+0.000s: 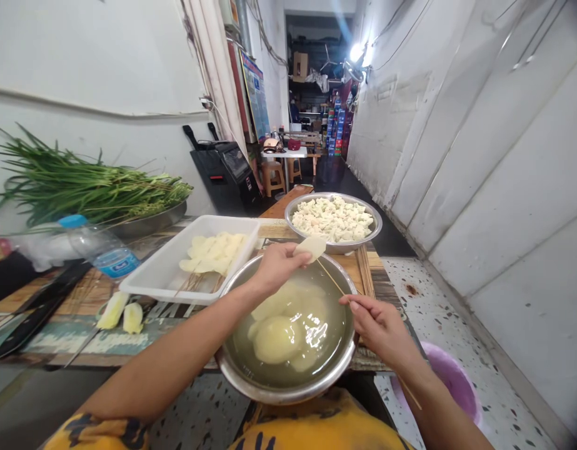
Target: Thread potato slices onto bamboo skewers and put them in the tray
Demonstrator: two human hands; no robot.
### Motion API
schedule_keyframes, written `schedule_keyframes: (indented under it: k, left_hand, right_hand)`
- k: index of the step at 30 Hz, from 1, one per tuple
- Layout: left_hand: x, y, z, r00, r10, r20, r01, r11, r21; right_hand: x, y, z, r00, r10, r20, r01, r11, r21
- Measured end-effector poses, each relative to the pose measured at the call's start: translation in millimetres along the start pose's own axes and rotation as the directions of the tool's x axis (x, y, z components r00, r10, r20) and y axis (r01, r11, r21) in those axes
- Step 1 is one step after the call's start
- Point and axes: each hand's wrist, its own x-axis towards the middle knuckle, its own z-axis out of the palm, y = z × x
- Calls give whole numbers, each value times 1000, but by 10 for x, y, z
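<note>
My left hand (pixel 284 261) pinches a thin pale potato slice (pixel 312 248) above the far part of a metal bowl. Between the fingers of my right hand (pixel 376 320) is a thin wooden skewer (pixel 332 277), slanting up to the left with its tip at the slice. Whether the tip has pierced the slice, I cannot tell. Below both hands, the steel bowl (pixel 288 395) holds cloudy water with several potato slices (pixel 276 339) in it. Left of the bowl, a white plastic tray (pixel 150 289) contains skewered slices (pixel 213 252).
Cauliflower pieces (pixel 332 217) fill a metal basin behind the bowl. At left are a water bottle (pixel 100 247), a black-handled knife (pixel 39 312), two small yellowish vegetable pieces (pixel 122 314) and a pan of green chives (pixel 91 187). A bundle of skewers (pixel 364 272) lies right; a pink tub (pixel 450 381) stands below.
</note>
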Motion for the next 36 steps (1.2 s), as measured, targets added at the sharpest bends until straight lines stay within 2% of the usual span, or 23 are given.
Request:
schedule_keyframes:
  k: [3,5,7,9,11,13,16,18,20,21,23,25,27,29,31,33,36]
  left_hand:
    - [-5,51,2,998,-48,42,51,996,-80]
    - [-13,88,0,994,-92,66,99,987,-127]
    - [-24,114,1,990,-109,90,123,979,-162]
    - [-38,128,12,986,-101,133,124,977,-175]
    - [-54,136,35,982,-86,171,116,978,-173]
    - [-67,137,62,981,-93,173,125,975,-185]
    - [-76,123,91,978,-128,167,170,950,-264]
    - [-76,106,96,975,-146,168,190,938,-288]
    - [-74,92,95,982,-145,125,173,951,-254]
    - [-72,87,93,988,-130,87,147,964,-221]
    - [-65,84,92,996,-90,25,93,982,-165]
    - [-54,84,93,996,-85,17,87,980,-176]
    - [-43,85,95,991,-121,56,131,959,-251]
    - [-36,85,95,983,-153,100,178,927,-329]
    - [-35,91,91,977,-173,128,210,899,-383]
    - [-41,106,85,968,-203,145,246,873,-421]
    - [-51,136,77,953,-256,161,302,835,-459]
  right_hand:
    - [21,-37,-39,979,133,157,-171,951,259]
    - [25,-27,-57,975,141,175,-186,942,279]
    - [20,14,-58,992,82,97,-97,982,164]
    - [10,62,-45,999,-42,-20,41,997,-69]
    - [1,92,-26,979,-187,-77,155,938,-309]
    - [-7,98,-7,951,-300,-76,233,855,-463]
    - [-25,79,22,906,-419,-63,307,751,-584]
    - [-40,59,39,892,-449,-51,333,729,-598]
    - [-51,32,47,920,-389,-43,316,804,-504]
    - [-54,15,43,950,-309,-35,270,876,-399]
    - [-54,-22,24,995,-90,30,93,989,-113]
    - [-53,-52,-3,989,74,131,-89,989,120]
    - [-58,-58,-25,981,106,164,-135,975,176]
    - [-72,-35,-39,995,25,94,-29,999,44]
    - [-89,11,-46,989,-147,2,144,967,-210]
    - [-100,66,-52,942,-336,-12,297,847,-440]
    - [-100,129,-53,863,-504,42,429,684,-590]
